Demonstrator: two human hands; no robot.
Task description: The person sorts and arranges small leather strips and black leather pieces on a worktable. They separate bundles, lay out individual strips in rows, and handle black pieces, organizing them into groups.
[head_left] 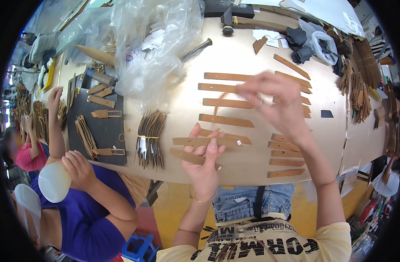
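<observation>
My left hand (204, 174) is near the table's front edge, its thumb pressed over a tan leather strap piece (190, 141). That piece has a small slot and a white mark near one end. A second strap piece (182, 154) slants beneath the first in the same hand. Up and to the right, my right hand (276, 98) is blurred, with thumb and fingertips pinched together. From them a thin, curved brown strip (218, 102) hangs down toward the left hand. Strap pieces (226, 119) lie in a column under and beside the right hand, and more (286, 162) lie farther right.
A banded bundle of leather strips (150, 137) stands left of my hands. Beyond it are a dark board (95, 144) with leather pieces and crumpled clear plastic (156, 65). At left, a co-worker in blue holds a translucent white container (54, 182). Leather bundles (356, 96) line the right.
</observation>
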